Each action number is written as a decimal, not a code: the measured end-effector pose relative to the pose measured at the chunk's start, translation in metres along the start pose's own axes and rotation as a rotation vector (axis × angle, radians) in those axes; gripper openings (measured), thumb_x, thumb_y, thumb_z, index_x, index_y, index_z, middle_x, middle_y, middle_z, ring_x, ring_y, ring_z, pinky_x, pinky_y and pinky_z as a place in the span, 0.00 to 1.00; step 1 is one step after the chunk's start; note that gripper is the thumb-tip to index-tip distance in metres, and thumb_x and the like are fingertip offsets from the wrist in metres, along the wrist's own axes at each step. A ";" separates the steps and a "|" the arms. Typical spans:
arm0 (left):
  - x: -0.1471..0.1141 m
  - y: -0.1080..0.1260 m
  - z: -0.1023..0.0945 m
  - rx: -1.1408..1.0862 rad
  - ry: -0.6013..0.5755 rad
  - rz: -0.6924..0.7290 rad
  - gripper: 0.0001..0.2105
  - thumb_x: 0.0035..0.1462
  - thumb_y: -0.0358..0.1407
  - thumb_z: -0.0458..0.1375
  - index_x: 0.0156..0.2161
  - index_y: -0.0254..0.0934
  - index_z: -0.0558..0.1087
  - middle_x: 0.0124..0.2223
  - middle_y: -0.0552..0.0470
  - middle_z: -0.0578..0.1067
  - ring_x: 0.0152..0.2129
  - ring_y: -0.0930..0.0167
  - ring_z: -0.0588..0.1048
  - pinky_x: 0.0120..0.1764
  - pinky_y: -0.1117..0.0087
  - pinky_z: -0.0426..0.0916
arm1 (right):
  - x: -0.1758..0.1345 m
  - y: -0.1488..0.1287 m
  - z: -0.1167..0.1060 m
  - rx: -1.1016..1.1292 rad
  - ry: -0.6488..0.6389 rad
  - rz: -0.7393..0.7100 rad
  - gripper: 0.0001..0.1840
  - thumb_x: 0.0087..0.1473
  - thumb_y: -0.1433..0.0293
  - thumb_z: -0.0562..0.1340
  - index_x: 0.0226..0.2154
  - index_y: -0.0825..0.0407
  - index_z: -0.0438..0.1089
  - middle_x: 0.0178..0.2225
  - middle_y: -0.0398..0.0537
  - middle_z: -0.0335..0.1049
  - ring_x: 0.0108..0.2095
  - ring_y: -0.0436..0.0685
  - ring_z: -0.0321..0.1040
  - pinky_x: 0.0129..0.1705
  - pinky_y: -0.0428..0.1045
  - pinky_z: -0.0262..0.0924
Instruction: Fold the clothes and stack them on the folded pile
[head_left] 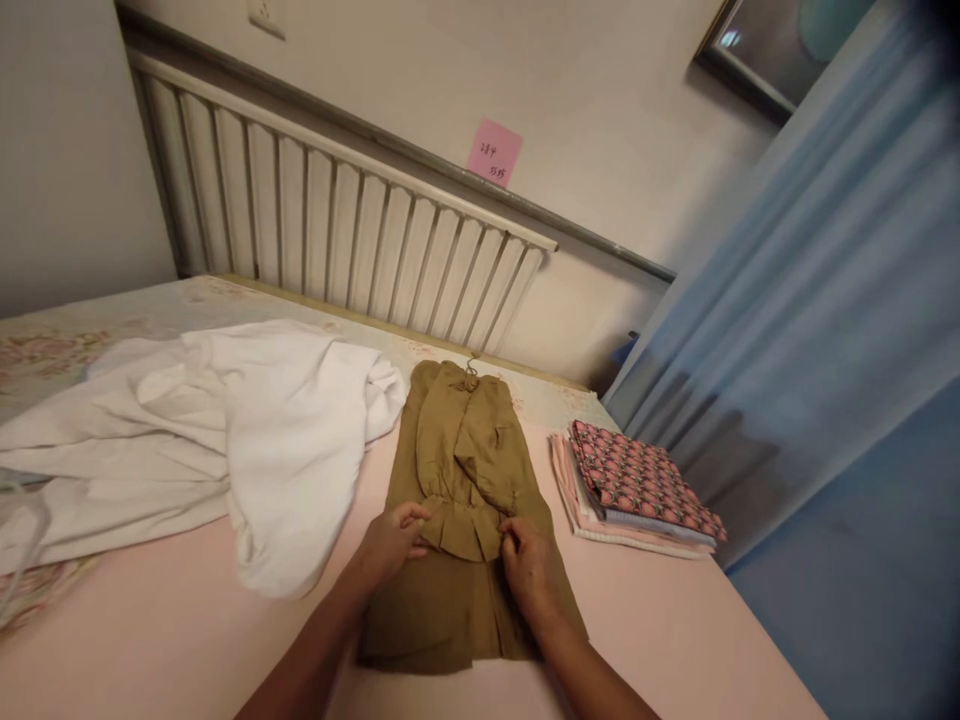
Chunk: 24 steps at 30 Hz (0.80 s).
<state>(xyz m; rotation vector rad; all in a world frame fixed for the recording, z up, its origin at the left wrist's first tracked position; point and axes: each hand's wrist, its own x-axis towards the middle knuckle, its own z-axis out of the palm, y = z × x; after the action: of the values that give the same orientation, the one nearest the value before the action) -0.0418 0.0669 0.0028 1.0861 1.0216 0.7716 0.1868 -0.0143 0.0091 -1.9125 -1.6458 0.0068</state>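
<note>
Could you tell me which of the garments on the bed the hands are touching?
The brown garment, laid flat in the middle; both hands pinch it. The white one lies crumpled beside it, untouched.

A big bed (187, 640) with a pink sheet holds all the things. A brown dress (457, 480) lies flat in the middle of it. A white cloth (225, 440) lies in a messy heap just beside the dress, on the left. A small stack of folded clothes (637, 490) sits near the right edge, and the top one has a pink pattern.
</note>
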 end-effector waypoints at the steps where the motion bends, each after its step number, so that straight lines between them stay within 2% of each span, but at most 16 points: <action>1: 0.000 0.001 0.000 0.011 -0.002 -0.006 0.12 0.47 0.41 0.60 0.36 0.36 0.70 0.29 0.54 0.75 0.30 0.68 0.77 0.35 0.67 0.75 | -0.001 -0.001 0.000 -0.018 -0.001 -0.005 0.14 0.53 0.74 0.52 0.33 0.50 0.72 0.33 0.48 0.73 0.37 0.57 0.69 0.43 0.49 0.59; 8: 0.002 -0.003 0.000 0.135 0.026 -0.058 0.08 0.53 0.36 0.56 0.38 0.35 0.69 0.23 0.54 0.73 0.24 0.68 0.78 0.25 0.71 0.73 | -0.004 -0.009 -0.002 -0.166 -0.086 -0.023 0.15 0.53 0.79 0.52 0.27 0.48 0.71 0.30 0.46 0.72 0.34 0.56 0.68 0.37 0.48 0.59; 11: 0.003 -0.006 0.000 0.169 0.020 -0.067 0.06 0.55 0.34 0.54 0.37 0.36 0.68 0.21 0.56 0.71 0.20 0.70 0.76 0.22 0.72 0.71 | -0.003 -0.018 -0.008 -0.245 -0.035 -0.070 0.14 0.54 0.79 0.53 0.29 0.49 0.72 0.32 0.49 0.71 0.37 0.59 0.67 0.41 0.50 0.60; 14: 0.002 -0.006 -0.001 0.180 0.009 -0.068 0.05 0.56 0.34 0.52 0.38 0.36 0.67 0.22 0.57 0.71 0.18 0.71 0.75 0.21 0.73 0.71 | 0.000 -0.032 -0.012 -0.231 0.037 -0.181 0.14 0.56 0.78 0.53 0.37 0.50 0.72 0.41 0.53 0.71 0.44 0.61 0.65 0.47 0.55 0.60; 17: 0.001 -0.005 -0.001 0.183 -0.002 -0.072 0.06 0.56 0.35 0.52 0.38 0.36 0.66 0.23 0.57 0.70 0.17 0.72 0.75 0.20 0.72 0.71 | 0.001 -0.043 -0.007 -0.147 0.060 -0.336 0.19 0.57 0.78 0.51 0.48 0.52 0.69 0.53 0.54 0.65 0.53 0.60 0.61 0.55 0.57 0.58; 20: -0.001 -0.004 -0.001 0.182 -0.015 -0.070 0.07 0.56 0.37 0.52 0.37 0.37 0.65 0.24 0.57 0.71 0.16 0.73 0.73 0.20 0.72 0.70 | -0.001 -0.047 0.005 -0.127 -0.041 -0.422 0.22 0.58 0.78 0.52 0.52 0.51 0.67 0.56 0.53 0.65 0.55 0.59 0.61 0.57 0.56 0.57; 24: -0.001 -0.004 -0.001 0.184 -0.023 -0.068 0.07 0.55 0.39 0.53 0.37 0.37 0.66 0.25 0.57 0.71 0.15 0.73 0.72 0.18 0.73 0.69 | -0.006 -0.045 0.009 -0.104 -0.225 -0.417 0.20 0.55 0.78 0.55 0.48 0.49 0.71 0.52 0.50 0.69 0.51 0.58 0.65 0.54 0.53 0.61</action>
<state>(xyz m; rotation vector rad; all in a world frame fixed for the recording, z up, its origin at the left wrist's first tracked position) -0.0435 0.0652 -0.0007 1.2077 1.1207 0.6178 0.1416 -0.0140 0.0192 -1.6527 -2.2105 -0.0343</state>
